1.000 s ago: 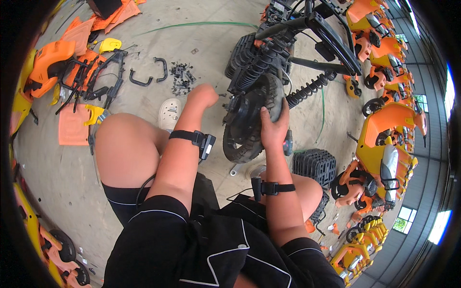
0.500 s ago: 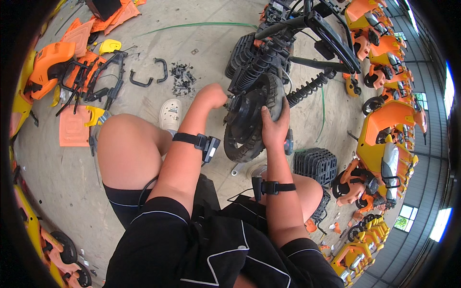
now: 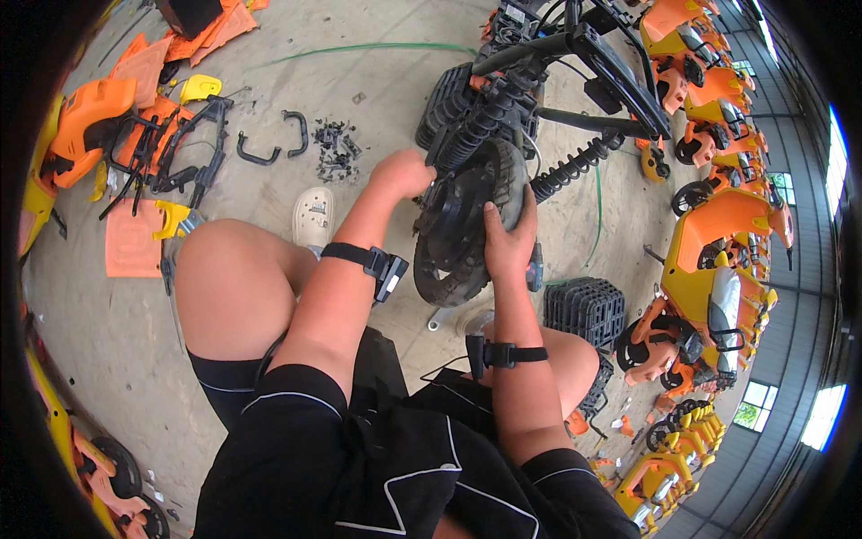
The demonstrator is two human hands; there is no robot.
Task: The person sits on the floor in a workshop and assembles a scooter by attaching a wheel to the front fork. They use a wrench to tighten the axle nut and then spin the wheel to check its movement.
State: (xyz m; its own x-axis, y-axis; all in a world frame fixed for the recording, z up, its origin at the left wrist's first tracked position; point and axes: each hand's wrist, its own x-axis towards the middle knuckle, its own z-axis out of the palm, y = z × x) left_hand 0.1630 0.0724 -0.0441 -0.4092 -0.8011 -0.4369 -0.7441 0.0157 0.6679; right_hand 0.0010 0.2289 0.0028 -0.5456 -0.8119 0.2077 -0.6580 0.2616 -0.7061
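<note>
Between my knees stands a black scooter wheel with a knobby tyre, fixed to a stripped frame with a black coil shock absorber beside it. My right hand grips the tyre from its right side, thumb on the near face and fingers round the tread. At the left of the hub, my left hand is closed by the axle end, near the foot of the shock absorber. What its fingertips hold is hidden. A second coil shock absorber slants off to the right of the tyre.
Loose black bolts and small parts lie left of the wheel, near two curved black handles. A black plastic crate sits at right; a power tool is partly hidden behind my right wrist. Orange-yellow scooters line the right side.
My left hand has turned slightly at the wrist and shifted a little up by the axle. My right hand keeps its hold on the tyre. The whole view has shifted slightly.
</note>
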